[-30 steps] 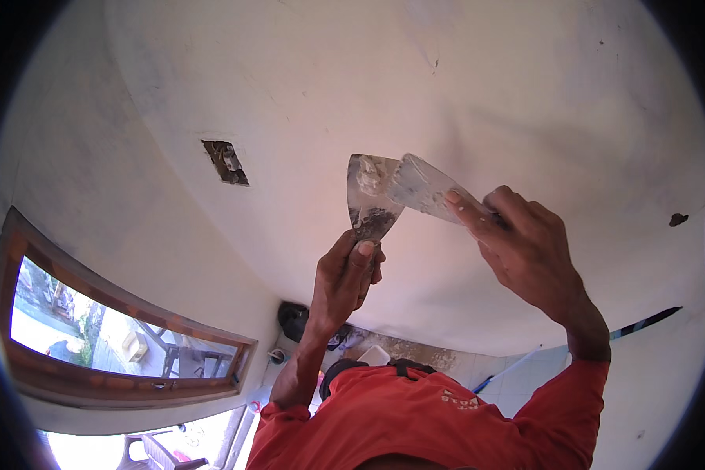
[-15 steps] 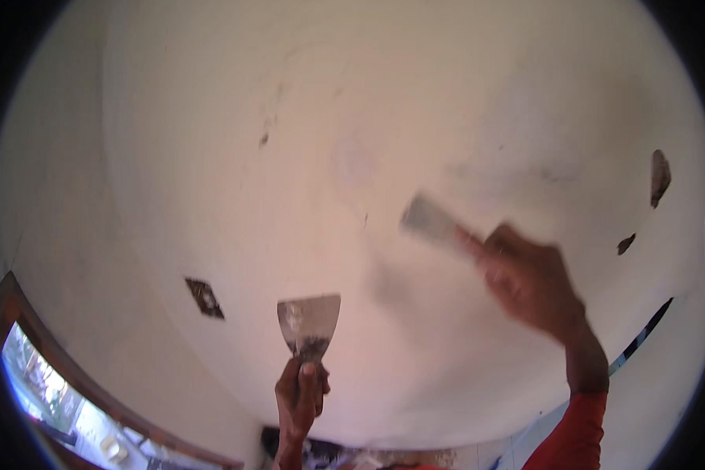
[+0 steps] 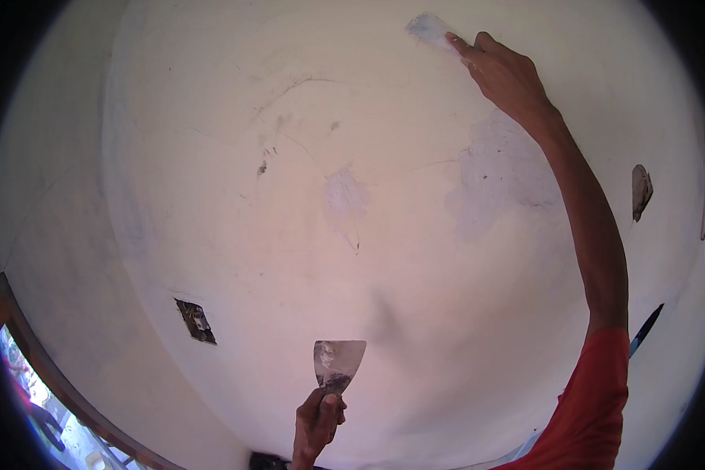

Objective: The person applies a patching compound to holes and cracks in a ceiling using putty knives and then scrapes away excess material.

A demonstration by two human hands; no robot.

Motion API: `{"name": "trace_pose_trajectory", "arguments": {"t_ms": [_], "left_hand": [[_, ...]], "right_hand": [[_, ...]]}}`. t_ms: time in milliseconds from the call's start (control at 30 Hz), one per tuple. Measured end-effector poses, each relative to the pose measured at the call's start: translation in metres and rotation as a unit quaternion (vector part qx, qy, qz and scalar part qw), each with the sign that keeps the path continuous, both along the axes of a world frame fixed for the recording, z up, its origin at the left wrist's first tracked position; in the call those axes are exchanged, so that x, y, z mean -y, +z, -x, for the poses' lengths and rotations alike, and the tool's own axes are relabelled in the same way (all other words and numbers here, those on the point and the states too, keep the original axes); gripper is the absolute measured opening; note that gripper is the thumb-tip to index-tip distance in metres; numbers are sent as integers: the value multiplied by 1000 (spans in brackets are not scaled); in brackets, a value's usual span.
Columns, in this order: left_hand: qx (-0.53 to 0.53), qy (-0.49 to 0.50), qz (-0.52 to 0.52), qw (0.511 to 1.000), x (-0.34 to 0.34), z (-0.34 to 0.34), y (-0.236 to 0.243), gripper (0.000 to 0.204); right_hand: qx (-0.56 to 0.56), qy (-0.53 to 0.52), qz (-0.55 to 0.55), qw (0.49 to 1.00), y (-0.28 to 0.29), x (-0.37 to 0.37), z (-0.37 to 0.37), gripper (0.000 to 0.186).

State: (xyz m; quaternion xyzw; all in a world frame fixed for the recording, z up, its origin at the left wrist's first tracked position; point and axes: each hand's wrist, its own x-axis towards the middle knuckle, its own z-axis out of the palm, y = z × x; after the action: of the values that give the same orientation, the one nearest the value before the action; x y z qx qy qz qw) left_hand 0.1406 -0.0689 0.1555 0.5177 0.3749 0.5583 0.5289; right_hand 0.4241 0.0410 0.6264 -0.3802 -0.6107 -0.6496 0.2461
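My left hand (image 3: 319,427), low in the middle, is wrapped round the handle of a putty knife (image 3: 341,360). Its wide, flared blade points up, with pale filler stuck on it and a dark smear near the handle. High on the right, my right hand (image 3: 509,78) grips a second putty knife (image 3: 428,30), whose whitish blade lies against or close to the cream wall (image 3: 415,258); contact cannot be made out. Below that hand is a pale grey-white patch (image 3: 501,168) on the wall. A smaller patch (image 3: 345,196) lies left of it, with a short crack underneath.
A recessed electrical box opening (image 3: 196,321) is cut in the wall at left. Chipped holes, one a broken hollow (image 3: 641,192), mark the right side. A wood-framed window (image 3: 51,392) stands lower left, and a dark object (image 3: 266,460) sits at the bottom edge.
My right hand has swung upward with its putty knife, from mid-wall to near the top, arm stretched out. My left hand and its knife have shifted down and slightly right in the view.
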Motion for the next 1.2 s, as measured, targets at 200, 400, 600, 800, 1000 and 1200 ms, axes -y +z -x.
{"name": "trace_pose_trajectory", "arguments": {"t_ms": [200,400,600,800,1000,1200], "left_hand": [[12,9,-12,1000,-4,2,-10,42],[24,24,-40,999,-9,0,-17,42],[28,-21,-2,999,-7,-2,-5,41],[33,8,6,999,-8,0,-19,40],[44,32,-14,998,-17,-10,-32,40],[51,-4,11,999,-13,-4,-24,42]], "right_hand": [[-13,-109,3,994,-12,16,-11,42],[-62,-14,70,996,-7,55,-1,33],[-77,-28,87,993,20,19,50,29],[-56,-138,195,970,-37,47,77,30],[-78,-119,96,985,5,56,42,31],[-102,-43,125,986,21,34,49,36]]}}
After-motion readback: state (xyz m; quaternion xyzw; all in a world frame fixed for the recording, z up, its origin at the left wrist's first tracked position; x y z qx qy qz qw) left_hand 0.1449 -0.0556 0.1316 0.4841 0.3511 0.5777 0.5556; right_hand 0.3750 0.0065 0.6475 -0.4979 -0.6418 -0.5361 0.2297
